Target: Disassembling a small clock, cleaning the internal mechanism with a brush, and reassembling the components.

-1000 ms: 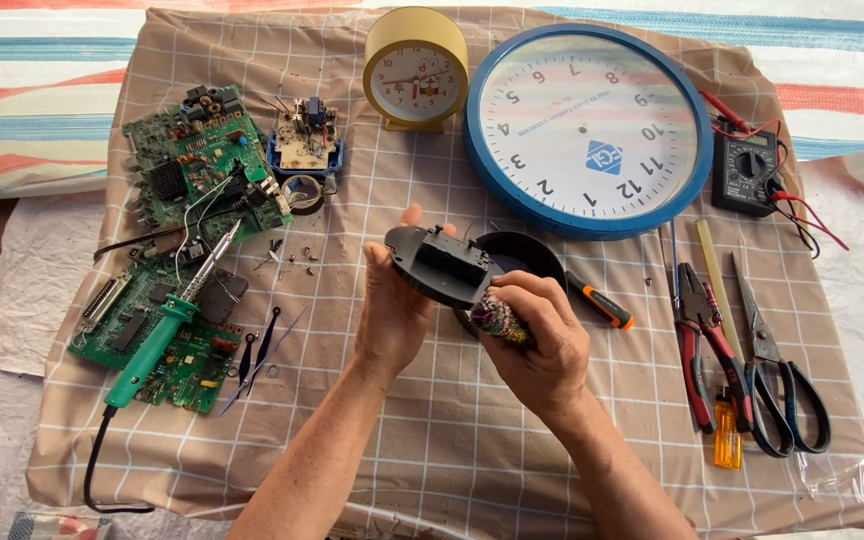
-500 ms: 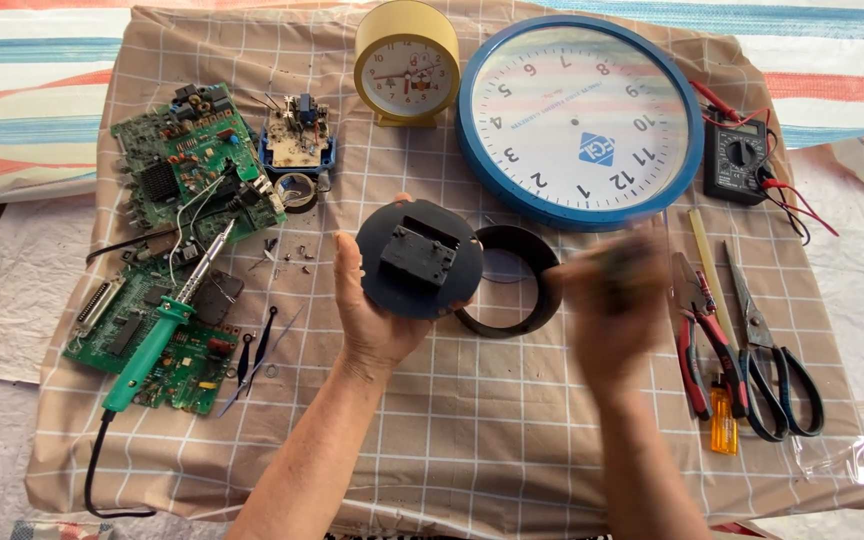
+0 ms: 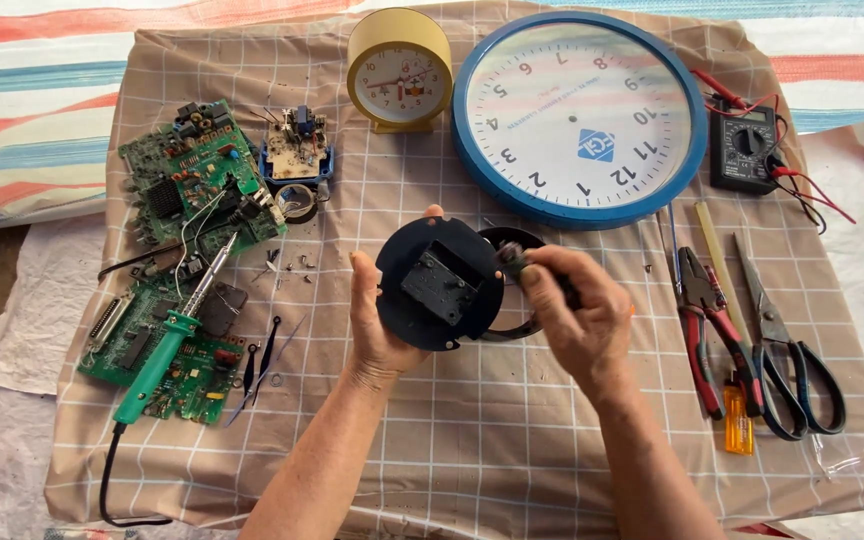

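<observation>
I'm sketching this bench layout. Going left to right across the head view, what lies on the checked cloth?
Green soldering iron → left hand holding round black clock back → right hand → red-handled pliers → black-handled scissors.

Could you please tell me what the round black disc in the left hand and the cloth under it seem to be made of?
The round black disc, gripped by the left hand, looks like matt moulded plastic: dull, even sheen and a raised block at its middle. The checked cloth seems a thin woven or coated fabric, beige, creased at its edges; which one is unclear.
</observation>
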